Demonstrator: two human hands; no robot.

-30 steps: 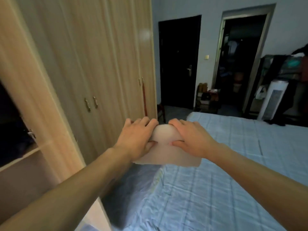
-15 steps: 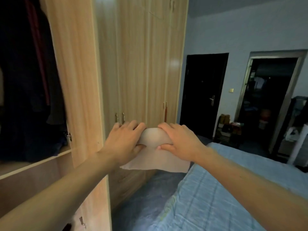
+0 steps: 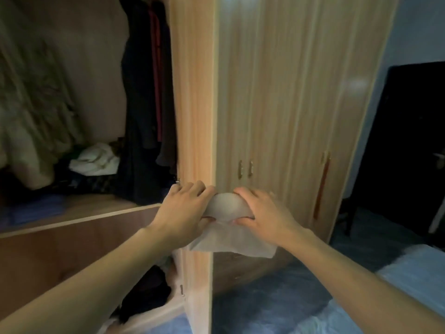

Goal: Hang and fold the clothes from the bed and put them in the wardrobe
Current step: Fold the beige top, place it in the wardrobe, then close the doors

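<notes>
Left hand (image 3: 185,212) and right hand (image 3: 261,214) both grip a folded pale garment (image 3: 228,227), soft and smooth, its top rounded, its lower edge hanging flat. It is held before the wood-grain wardrobe (image 3: 277,104), right of the open compartment holding dark hanging clothes (image 3: 144,104).

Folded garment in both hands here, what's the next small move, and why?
Probably swing it left, past the upright wooden panel, toward the open wardrobe shelf. The left hand and right hand grip the folded pale garment directly in front of that panel, not the opening. The shelf lies to the left, and its front strip looks bare.
</notes>
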